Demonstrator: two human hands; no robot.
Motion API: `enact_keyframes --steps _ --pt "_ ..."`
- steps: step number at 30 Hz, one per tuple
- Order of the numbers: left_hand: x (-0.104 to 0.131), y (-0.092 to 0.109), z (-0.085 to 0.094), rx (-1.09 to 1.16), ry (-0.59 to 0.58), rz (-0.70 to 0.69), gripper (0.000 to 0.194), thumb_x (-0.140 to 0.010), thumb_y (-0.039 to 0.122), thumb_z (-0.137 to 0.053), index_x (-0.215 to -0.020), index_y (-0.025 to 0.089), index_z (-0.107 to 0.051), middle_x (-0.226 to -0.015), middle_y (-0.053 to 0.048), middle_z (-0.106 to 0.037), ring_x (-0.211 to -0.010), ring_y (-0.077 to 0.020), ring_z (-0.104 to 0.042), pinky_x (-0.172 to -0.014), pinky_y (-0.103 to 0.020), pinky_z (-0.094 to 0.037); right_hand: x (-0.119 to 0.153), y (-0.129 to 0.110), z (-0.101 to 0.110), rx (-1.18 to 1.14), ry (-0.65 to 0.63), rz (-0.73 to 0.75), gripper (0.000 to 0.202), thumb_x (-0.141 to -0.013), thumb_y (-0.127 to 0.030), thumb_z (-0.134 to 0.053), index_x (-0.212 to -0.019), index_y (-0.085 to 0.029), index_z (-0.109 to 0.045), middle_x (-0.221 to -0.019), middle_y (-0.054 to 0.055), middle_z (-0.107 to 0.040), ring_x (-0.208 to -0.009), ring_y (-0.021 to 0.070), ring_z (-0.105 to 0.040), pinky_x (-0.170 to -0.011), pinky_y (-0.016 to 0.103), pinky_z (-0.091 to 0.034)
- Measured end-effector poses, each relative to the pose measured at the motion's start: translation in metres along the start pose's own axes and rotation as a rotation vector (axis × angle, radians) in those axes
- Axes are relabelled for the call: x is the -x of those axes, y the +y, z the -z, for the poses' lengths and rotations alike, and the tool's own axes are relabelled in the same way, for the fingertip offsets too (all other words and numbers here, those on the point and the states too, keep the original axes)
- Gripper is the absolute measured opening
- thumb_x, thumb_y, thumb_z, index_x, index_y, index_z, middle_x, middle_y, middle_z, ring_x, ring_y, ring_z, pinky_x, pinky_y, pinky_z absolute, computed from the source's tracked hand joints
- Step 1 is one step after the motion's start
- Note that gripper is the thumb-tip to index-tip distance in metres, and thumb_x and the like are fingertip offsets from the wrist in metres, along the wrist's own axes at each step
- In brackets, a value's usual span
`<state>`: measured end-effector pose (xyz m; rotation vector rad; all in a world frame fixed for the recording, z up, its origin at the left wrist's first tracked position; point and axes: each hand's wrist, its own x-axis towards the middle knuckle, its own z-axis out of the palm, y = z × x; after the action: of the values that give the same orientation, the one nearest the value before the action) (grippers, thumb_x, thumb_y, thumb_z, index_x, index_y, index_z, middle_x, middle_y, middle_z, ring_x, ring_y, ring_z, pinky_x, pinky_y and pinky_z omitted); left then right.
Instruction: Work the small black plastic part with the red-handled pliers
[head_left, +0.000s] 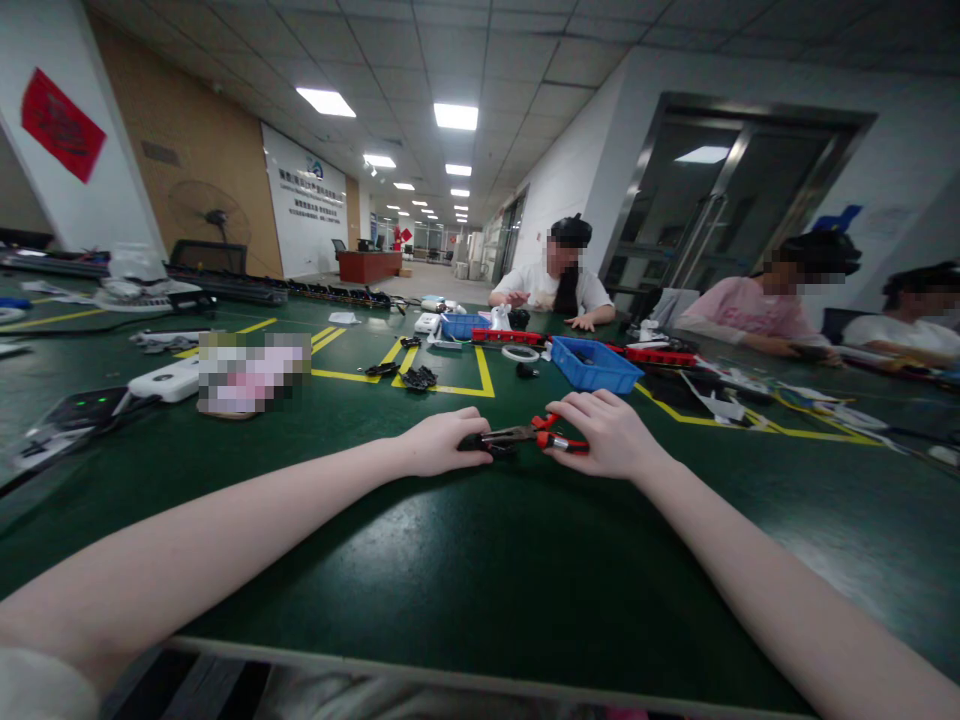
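My left hand (444,441) is closed around a small black part (501,450) above the green table (420,580). My right hand (609,436) grips the red and black handles of a pair of pliers (562,442). The metal jaws point left and reach the black part beside my left fingers; whether they are clamped on it is too small to tell. Beyond my hands, small black pieces (418,378) lie by yellow tape lines. A blue bin (594,366) with dark items inside stands just past my right hand.
A white power strip (166,380) and a blurred pink object (255,378) lie at the left. Behind the bin are a white ring (520,353), red strips (510,338) and a smaller blue tray (463,325). Several people sit across the table at the back and right.
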<state>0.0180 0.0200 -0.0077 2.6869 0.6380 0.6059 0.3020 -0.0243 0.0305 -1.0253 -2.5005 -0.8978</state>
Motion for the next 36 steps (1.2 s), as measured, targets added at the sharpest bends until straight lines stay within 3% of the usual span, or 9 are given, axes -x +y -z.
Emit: enact_keyframes --steps 17,36 --pt "-0.0006 -0.0003 0.0006 0.041 0.016 0.012 0.024 -0.088 0.040 -0.061 -0.098 0.018 -0.061 -0.098 -0.002 -0.054 -0.075 -0.0131 -0.052 -0.067 -0.024 -0.040 -0.0010 -0.0012 -0.0024 -0.067 -0.087 0.010 0.040 -0.082 -0.050 -0.056 -0.101 -0.015 -0.062 -0.090 0.010 -0.067 -0.077 0.0204 -0.061 -0.072 0.034 -0.038" --pt "0.0003 0.0029 0.0025 0.024 0.001 -0.004 0.023 -0.089 0.039 -0.059 -0.099 0.018 -0.061 -0.098 -0.003 -0.054 -0.076 -0.0131 -0.052 -0.067 -0.024 -0.040 -0.0030 -0.0085 0.0014 -0.045 -0.083 -0.010 0.040 -0.082 -0.050 -0.057 -0.100 -0.015 -0.063 -0.090 0.010 -0.066 -0.071 0.0185 -0.057 -0.070 0.033 -0.037"
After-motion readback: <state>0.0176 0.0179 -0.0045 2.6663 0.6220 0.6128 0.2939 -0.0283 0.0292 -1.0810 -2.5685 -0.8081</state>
